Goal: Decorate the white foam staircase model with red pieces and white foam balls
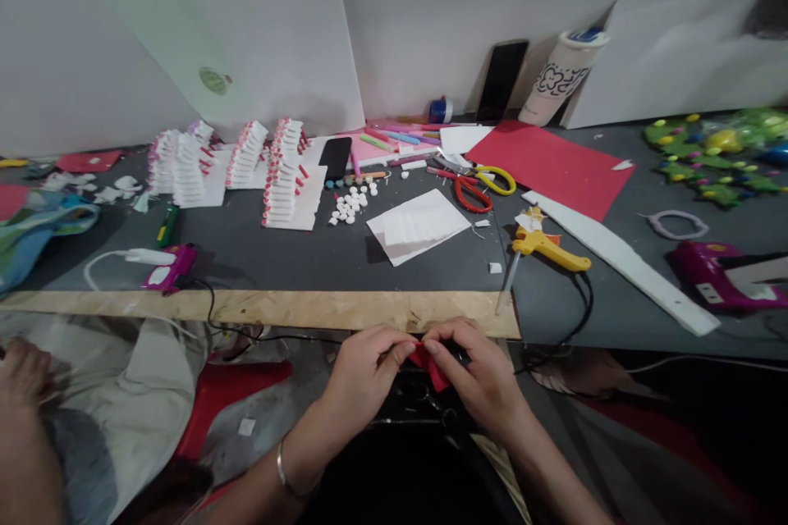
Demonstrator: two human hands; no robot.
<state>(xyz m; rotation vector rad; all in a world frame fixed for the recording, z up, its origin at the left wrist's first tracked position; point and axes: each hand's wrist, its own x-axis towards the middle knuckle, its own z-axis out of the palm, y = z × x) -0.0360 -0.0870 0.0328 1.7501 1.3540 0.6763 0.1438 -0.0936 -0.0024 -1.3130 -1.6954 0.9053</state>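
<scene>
Grey worktable | white paper stacks, glue gun | left hand, right hand pinching red piece

Bare left hand, bare right hand, thin silver bangle on the left wrist, black garment across the lap, narrow striped cream band beside it

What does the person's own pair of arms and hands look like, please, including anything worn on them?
The left hand and right hand are bare, without gloves, and no sleeves show on the forearms. A thin silver-coloured bangle circles the left wrist; none shows on the right.
</scene>
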